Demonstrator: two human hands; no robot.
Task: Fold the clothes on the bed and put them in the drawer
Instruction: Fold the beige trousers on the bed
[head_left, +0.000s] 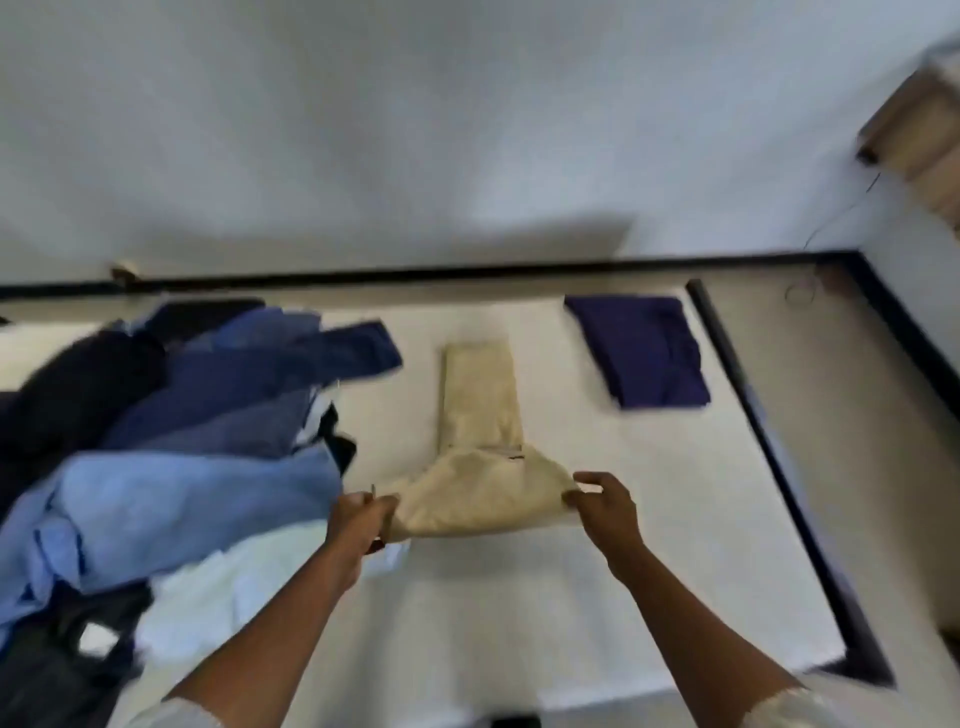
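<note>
two hands hold one beige garment (480, 415): the left hand (363, 519) pinches its near left corner and the right hand (605, 512) pinches its near right corner, the cloth stretched between them. its far part lies flat on the bed (597, 597) as a narrow folded strip. one folded dark blue garment (644, 353) lies apart at far right, near the dark edge (774, 457). one loose pile (182, 415) of blue, black and white clothes crowds the left; bare sheet lies between.
</note>
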